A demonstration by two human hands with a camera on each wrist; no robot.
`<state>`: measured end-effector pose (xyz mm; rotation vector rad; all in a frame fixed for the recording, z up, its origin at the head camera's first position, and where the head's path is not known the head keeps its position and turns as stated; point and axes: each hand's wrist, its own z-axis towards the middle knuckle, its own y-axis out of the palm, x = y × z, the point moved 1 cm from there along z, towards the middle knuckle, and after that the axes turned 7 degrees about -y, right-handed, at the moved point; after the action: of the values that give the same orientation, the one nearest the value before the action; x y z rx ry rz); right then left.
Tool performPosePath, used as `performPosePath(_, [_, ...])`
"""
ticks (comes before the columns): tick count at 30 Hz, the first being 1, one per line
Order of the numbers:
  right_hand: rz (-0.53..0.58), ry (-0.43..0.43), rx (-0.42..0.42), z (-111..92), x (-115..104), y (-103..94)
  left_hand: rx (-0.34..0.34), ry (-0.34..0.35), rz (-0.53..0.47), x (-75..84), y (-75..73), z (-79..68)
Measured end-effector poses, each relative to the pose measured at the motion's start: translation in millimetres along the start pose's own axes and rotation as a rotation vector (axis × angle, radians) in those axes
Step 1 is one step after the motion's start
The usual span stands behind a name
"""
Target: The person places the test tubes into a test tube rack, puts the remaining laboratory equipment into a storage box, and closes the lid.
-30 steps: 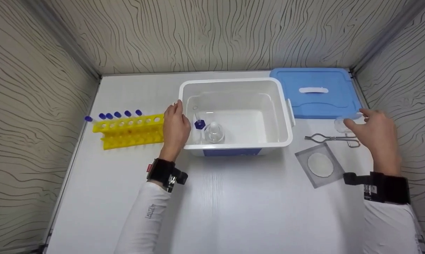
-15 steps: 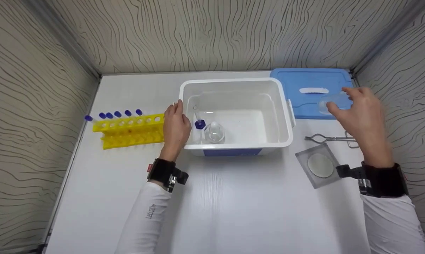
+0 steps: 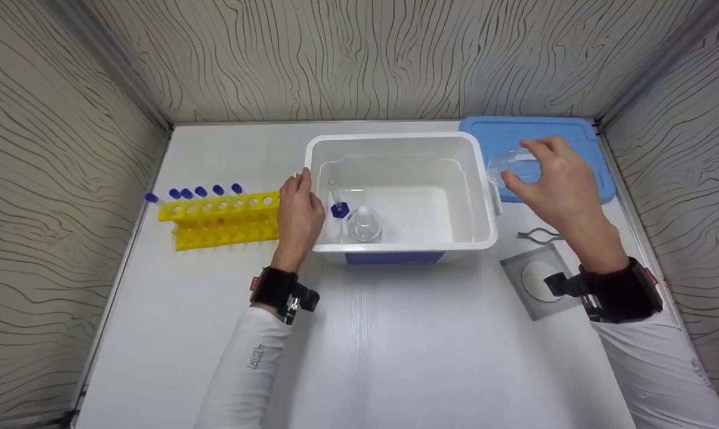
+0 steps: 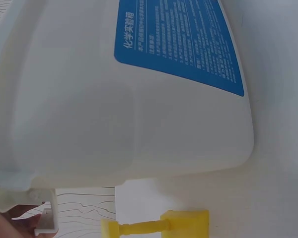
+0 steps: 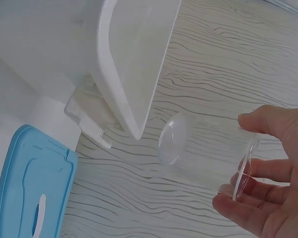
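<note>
My right hand [image 3: 559, 185] holds a clear beaker [image 5: 203, 148], thumb on one side and fingers round its rim end. In the right wrist view the beaker lies sideways in the air, its flat base towards the bin. In the head view it is just beyond the right rim of the white storage bin [image 3: 484, 238], over the blue lid [image 3: 601, 173]. My left hand [image 3: 300, 211] grips the bin's left side, its fingers around the handle [image 4: 47, 228]. Inside the bin, at the near left, are a small cylinder with a dark blue hexagonal base [image 3: 339, 210] and a clear glass alcohol lamp [image 3: 365, 229] with a white top.
A yellow test tube rack [image 3: 216, 238] with several blue-capped tubes stands left of my left hand. On the right lie metal crucible tongs [image 3: 529, 236], partly hidden by my right arm, and a grey wire gauze square [image 3: 517, 268] with a white round centre. Patterned walls enclose the table.
My right hand has carried the beaker leftwards and up from the table's right side, across the blue lid to the bin's right rim. My left hand has stayed at the bin's left side.
</note>
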<state>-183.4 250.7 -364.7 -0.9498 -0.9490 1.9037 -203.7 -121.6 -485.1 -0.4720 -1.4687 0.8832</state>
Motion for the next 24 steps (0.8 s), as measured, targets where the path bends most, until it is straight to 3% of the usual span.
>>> performPosePath(5, [0.000,-0.051,-0.060,8,-13,5.8,-0.011,-0.009,0.003,1.1,0.2,-0.9])
performPosePath(13, [0.029,-0.081,-0.228,18,-23,17.5,0.007,0.007,0.017,1.4,2.5,-0.1])
performPosePath(17, [0.019,-0.154,-0.306,20,-22,28.7,0.003,0.011,0.030,-0.6,3.5,2.3])
performPosePath(24, [0.020,-0.260,-0.516,17,-17,46.0,0.009,0.018,0.042,-0.2,4.3,1.7])
